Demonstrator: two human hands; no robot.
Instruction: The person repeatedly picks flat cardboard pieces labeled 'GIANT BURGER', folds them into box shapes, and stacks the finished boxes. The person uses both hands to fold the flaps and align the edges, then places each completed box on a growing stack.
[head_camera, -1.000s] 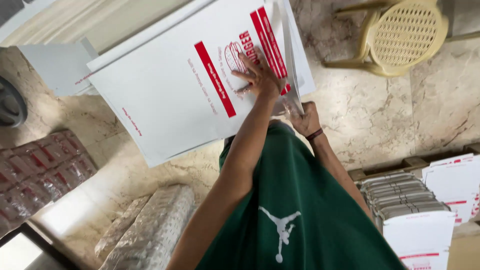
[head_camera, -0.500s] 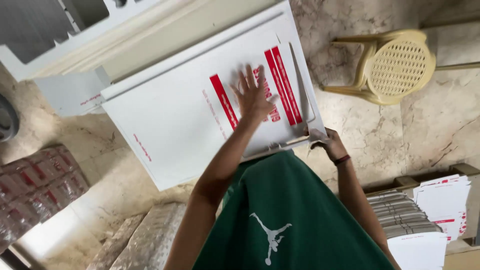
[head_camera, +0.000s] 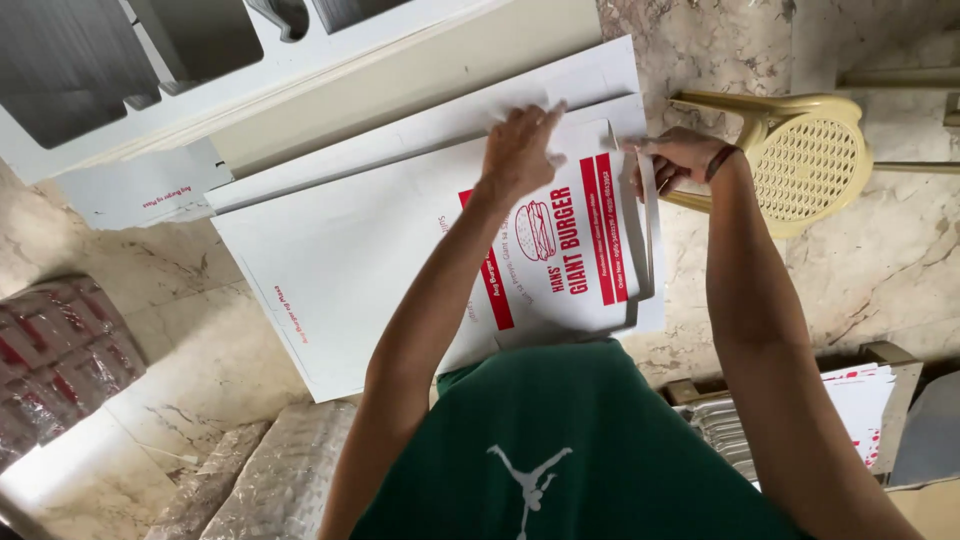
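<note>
On the marble floor, a flat white box blank (head_camera: 400, 250) with red print is lying, and the left hand (head_camera: 520, 150) is pressing down on it, fingers spread flat. Right hand (head_camera: 675, 158) is pinching the blank's raised side flap (head_camera: 652, 230), just beside a yellow plastic chair (head_camera: 805, 160).

2 hands (head_camera: 520, 150), 1 flat cardboard box (head_camera: 400, 250), 1 yellow plastic chair (head_camera: 810, 160).

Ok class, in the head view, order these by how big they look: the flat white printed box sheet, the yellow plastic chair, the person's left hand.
1. Flat white box sheet, clearly largest.
2. Yellow plastic chair, partly cut off and farther away.
3. Left hand, smallest, pressed flat on the sheet.
</note>
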